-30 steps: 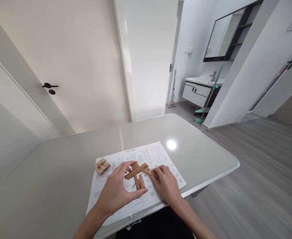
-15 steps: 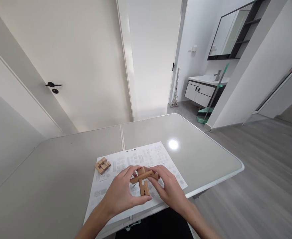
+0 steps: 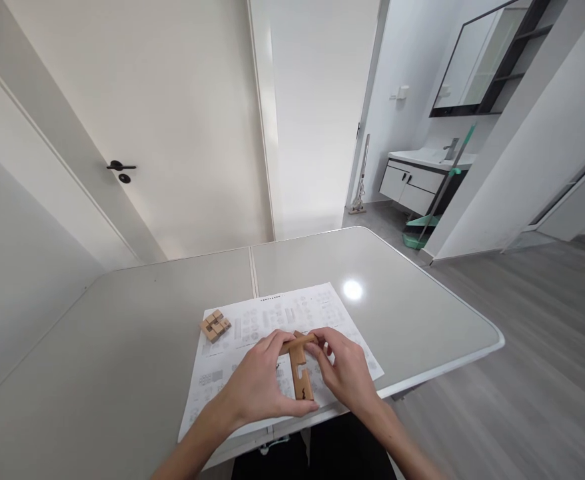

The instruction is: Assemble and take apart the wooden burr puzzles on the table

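Both hands hold a wooden puzzle (image 3: 299, 370) of notched brown bars just above a printed instruction sheet (image 3: 272, 320) on the grey table (image 3: 122, 333). My left hand (image 3: 260, 390) curls round its left side, thumb under the long bar's near end. My right hand (image 3: 345, 373) pinches the crossing bar at the top from the right. A small assembled wooden cube puzzle (image 3: 215, 325) lies on the sheet's far left corner, apart from both hands.
The table's rounded edge (image 3: 472, 360) runs close on the right, with wooden floor beyond. A white door with a black handle (image 3: 121, 167) stands behind the table. Further back, a vanity cabinet (image 3: 417, 183), mirror, mop and green dustpan.
The crossing bars have been drawn closer together into a tighter shape; the long bar now points toward me. Both hands closed in on it. The view shifted slightly to the left.
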`<control>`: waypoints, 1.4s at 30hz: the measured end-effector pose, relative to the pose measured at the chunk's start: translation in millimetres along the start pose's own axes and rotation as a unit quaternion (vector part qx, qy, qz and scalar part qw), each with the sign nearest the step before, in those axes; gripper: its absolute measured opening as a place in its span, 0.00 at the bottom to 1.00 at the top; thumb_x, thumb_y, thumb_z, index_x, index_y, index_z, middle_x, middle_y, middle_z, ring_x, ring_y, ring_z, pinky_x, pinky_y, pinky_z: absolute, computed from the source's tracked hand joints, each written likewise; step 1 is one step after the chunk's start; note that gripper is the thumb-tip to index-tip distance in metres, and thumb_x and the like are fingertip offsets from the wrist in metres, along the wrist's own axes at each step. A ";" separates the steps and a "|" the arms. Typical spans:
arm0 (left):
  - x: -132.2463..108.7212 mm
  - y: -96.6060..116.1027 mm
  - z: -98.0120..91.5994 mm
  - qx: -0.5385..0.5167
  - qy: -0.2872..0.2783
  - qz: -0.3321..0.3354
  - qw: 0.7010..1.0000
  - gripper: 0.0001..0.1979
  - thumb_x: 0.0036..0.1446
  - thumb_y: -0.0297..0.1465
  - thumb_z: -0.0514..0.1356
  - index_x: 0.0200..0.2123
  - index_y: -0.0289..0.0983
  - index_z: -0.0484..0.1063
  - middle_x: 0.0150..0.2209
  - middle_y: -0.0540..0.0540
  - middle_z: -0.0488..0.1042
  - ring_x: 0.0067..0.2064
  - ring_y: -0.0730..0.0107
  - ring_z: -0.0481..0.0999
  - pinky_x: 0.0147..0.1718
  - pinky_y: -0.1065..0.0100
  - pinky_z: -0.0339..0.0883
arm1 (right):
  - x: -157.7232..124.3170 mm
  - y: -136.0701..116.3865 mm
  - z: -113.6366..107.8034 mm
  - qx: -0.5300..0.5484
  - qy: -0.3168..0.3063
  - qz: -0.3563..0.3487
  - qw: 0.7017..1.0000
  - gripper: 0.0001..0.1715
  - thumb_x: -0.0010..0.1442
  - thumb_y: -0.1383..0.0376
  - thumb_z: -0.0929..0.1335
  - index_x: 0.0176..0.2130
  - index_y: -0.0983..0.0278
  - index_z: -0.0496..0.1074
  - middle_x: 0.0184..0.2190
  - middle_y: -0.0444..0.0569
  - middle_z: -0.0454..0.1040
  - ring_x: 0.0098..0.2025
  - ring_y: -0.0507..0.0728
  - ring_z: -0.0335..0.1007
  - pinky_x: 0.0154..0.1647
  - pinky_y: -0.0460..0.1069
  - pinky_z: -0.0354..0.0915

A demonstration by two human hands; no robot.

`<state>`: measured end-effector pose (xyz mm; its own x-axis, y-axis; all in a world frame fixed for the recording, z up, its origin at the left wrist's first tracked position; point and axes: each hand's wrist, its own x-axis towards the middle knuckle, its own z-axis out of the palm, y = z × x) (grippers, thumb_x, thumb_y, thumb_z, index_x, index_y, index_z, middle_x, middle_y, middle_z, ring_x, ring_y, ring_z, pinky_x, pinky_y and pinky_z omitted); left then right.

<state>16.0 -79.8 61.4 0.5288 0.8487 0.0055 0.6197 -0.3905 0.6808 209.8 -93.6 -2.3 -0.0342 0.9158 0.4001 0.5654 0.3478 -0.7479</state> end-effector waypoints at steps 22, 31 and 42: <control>5.7 -38.2 26.6 0.309 0.073 0.211 0.924 0.34 0.69 0.26 0.56 0.73 0.45 0.48 0.74 0.42 0.53 0.74 0.50 0.50 0.70 0.42 0.53 | 5.1 14.2 14.3 -0.006 0.013 0.065 0.998 0.15 0.72 0.56 0.60 0.38 0.59 0.71 0.33 0.47 0.80 0.31 0.57 0.76 0.33 0.50 0.68; 5.0 -7.9 19.1 0.058 0.053 0.008 0.997 0.26 0.75 0.41 0.44 0.34 0.42 0.79 0.36 0.48 0.83 0.38 0.63 0.83 0.42 0.62 0.75 | 16.3 47.2 -2.4 0.043 0.048 0.146 0.987 0.19 0.69 0.48 0.63 0.38 0.60 0.71 0.32 0.51 0.82 0.31 0.61 0.79 0.31 0.51 0.70; 18.7 -31.1 18.8 0.148 -0.042 -0.039 0.987 0.20 0.70 0.45 0.52 0.28 0.41 0.66 0.30 0.48 0.77 0.30 0.59 0.76 0.28 0.66 0.58 | -0.5 63.0 15.0 0.037 0.048 0.165 0.984 0.23 0.71 0.47 0.59 0.39 0.59 0.73 0.32 0.50 0.82 0.31 0.61 0.78 0.33 0.53 0.70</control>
<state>17.5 -58.4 26.6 0.5108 0.8530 -0.1071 0.7965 -0.4226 0.4325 233.1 -69.1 -57.5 0.2210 0.9597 0.1733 0.4714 0.0505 -0.8805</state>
